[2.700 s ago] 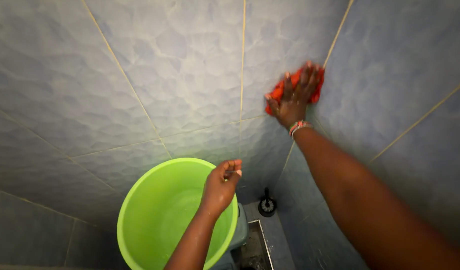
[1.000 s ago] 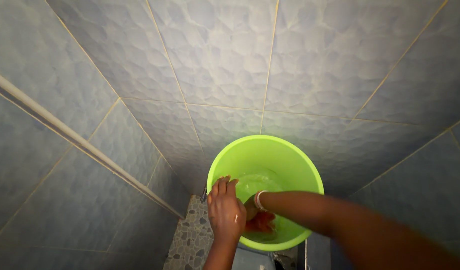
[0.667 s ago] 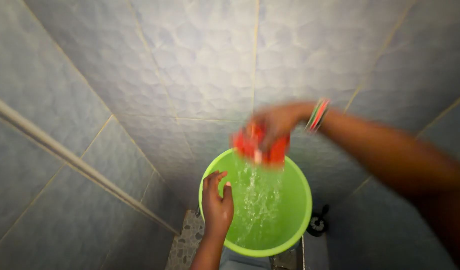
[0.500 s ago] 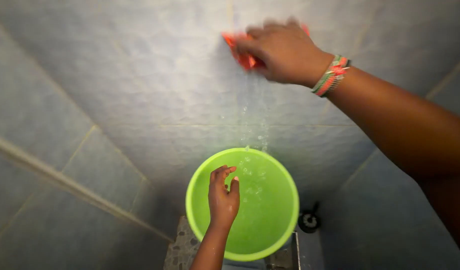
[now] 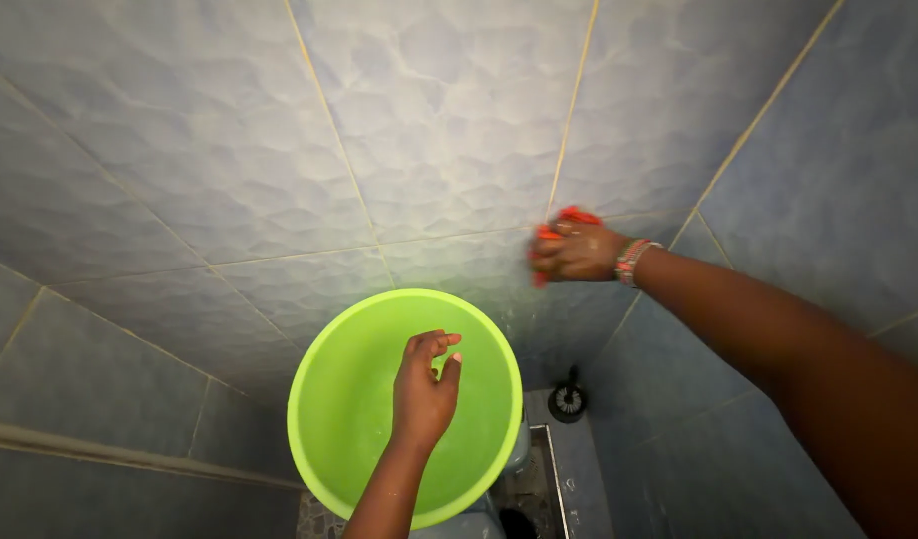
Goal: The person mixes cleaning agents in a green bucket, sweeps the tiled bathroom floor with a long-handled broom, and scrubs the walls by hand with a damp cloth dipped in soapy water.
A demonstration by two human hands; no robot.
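Change: half a second ago the right hand pressed the orange-red cloth high on the wall, well above the round lime-green plastic bucket; now hand and cloth sit lower, just up and right of the bucket's rim. The left hand remains over the bucket.
Right hand: fingers closed over the cloth, palm pushing it flat against the pale blue textured wall tiles, close to a grout line and near the corner where the two walls meet.
Cloth: mostly hidden under the right hand; only its edges show above and at the left of the fingers.
Wrist: a beaded bracelet of several colours sits just behind the right hand.
Left hand: empty, fingers loosely curled with thumb and forefinger near each other, hovering above the bucket's open mouth; whether it touches the rim cannot be told.
Bucket: upright on the floor below the tiled wall, open mouth facing up.
Right of bucket: a small round black floor fitting, and a metal-framed drain channel just beside the bucket's lower right.
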